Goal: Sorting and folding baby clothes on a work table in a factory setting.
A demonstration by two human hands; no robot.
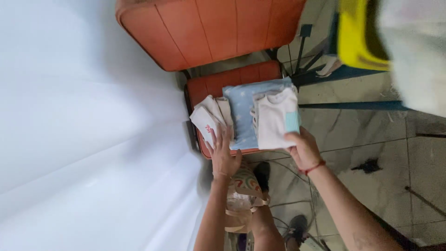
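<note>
The stacking of folded clothes on the orange chair seat looks to be the step in hand. The right hand pinches the edge of a folded white garment lying on the pale blue folded cloth. The left hand, fingers spread flat and holding nothing, rests beside the small white folded pile (red print on it). Next, I judge, comes squaring the garment onto the stack
</note>
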